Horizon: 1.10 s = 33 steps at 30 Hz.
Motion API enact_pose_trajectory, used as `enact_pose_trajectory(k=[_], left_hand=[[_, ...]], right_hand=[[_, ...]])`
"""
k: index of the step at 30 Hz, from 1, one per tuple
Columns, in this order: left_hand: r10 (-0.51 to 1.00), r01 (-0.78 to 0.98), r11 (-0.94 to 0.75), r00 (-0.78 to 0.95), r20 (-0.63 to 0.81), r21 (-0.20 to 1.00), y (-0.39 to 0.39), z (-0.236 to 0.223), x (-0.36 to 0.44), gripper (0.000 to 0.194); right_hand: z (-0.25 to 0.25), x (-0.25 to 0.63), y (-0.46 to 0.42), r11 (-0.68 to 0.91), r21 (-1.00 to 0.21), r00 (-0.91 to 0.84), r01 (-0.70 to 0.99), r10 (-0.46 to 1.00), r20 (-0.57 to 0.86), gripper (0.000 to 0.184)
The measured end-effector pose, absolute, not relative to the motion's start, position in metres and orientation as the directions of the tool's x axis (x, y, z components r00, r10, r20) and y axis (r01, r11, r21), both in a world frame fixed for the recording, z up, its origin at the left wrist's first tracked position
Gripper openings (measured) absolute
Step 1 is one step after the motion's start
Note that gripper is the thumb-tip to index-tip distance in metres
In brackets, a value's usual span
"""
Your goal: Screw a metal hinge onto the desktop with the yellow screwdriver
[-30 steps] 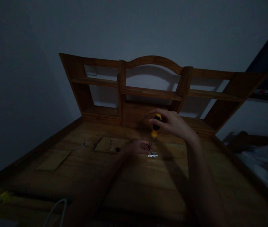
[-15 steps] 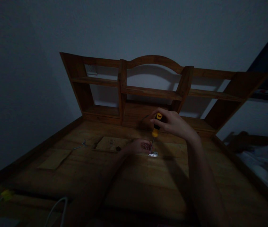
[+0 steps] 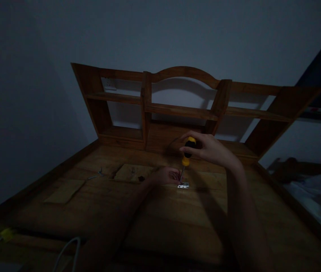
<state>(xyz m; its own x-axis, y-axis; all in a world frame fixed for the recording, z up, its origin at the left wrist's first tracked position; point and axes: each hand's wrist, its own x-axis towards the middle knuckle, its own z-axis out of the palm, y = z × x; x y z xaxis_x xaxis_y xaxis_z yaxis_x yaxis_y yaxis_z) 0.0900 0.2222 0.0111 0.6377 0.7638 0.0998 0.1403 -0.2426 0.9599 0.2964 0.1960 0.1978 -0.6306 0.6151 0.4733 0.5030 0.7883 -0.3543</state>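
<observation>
One yellow-and-black-handled metal screwdriver [image 3: 186, 161], held slanting by the right hand [image 3: 209, 148] between bent thumb and fingers, lower end at one small silver rectangular metal plate [image 3: 183, 185] on brown wooden desktop [image 3: 174, 215], left hand [image 3: 166, 176] alongside, fingers curled, hold indiscernible.

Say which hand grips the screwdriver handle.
The right hand, higher up on the yellow-and-black screwdriver; the left hand sits lower, by the hinge.

the right hand [image 3: 205, 147] grips a yellow and black screwdriver [image 3: 186, 160], its shaft [image 3: 182, 172] slanting down to a shiny metal hinge [image 3: 183, 185] on the wooden desk [image 3: 163, 211]. the left hand [image 3: 166, 176] curls beside the shaft, and a wooden shelf [image 3: 181, 110] stands behind.
</observation>
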Motion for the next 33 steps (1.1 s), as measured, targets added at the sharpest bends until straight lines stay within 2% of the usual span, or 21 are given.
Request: enact_pose_trajectory(k=[4,7,10,16,19,23,25,30,33], left_hand=[[0.766,0.162,-0.241,0.638,0.085,0.957,0.221,0.013,0.089,0.041],[0.768,0.149,-0.238,0.634,0.092,0.96,0.219,0.014,0.088,0.041],[0.75,0.103,-0.234,0.652,0.112,0.967,0.222,0.009,0.087,0.041],[0.763,0.107,-0.227,0.637,0.109,0.968,0.229,-0.001,0.087,0.045],[0.759,0.106,-0.222,0.642,0.104,0.969,0.228,0.0,0.088,0.045],[0.765,0.104,-0.186,0.64,0.077,0.977,0.224,0.005,0.089,0.045],[0.766,0.106,-0.177,0.639,0.069,0.979,0.223,0.006,0.089,0.045],[0.751,0.126,-0.223,0.654,0.088,0.967,0.226,0.004,0.088,0.045],[0.749,0.116,-0.224,0.656,0.094,0.968,0.226,0.004,0.088,0.046]], right_hand=[[0.201,0.293,0.192,0.758,-0.371,-0.616,0.536,0.652,0.443,0.04],[0.205,0.296,0.188,0.766,-0.43,-0.674,0.477,0.633,0.38,0.039],[0.206,0.299,0.187,0.783,-0.436,-0.701,0.444,0.607,0.374,0.045],[0.199,0.29,0.191,0.73,-0.297,-0.566,0.615,0.671,0.479,0.044],[0.198,0.288,0.191,0.676,-0.233,-0.519,0.7,0.705,0.483,0.044],[0.2,0.291,0.189,0.747,-0.309,-0.608,0.588,0.66,0.441,0.044],[0.2,0.291,0.188,0.761,-0.341,-0.613,0.553,0.648,0.452,0.037],[0.198,0.287,0.19,0.798,-0.31,-0.616,0.516,0.598,0.513,0.035],[0.198,0.289,0.19,0.79,-0.315,-0.64,0.527,0.612,0.465,0.044]])
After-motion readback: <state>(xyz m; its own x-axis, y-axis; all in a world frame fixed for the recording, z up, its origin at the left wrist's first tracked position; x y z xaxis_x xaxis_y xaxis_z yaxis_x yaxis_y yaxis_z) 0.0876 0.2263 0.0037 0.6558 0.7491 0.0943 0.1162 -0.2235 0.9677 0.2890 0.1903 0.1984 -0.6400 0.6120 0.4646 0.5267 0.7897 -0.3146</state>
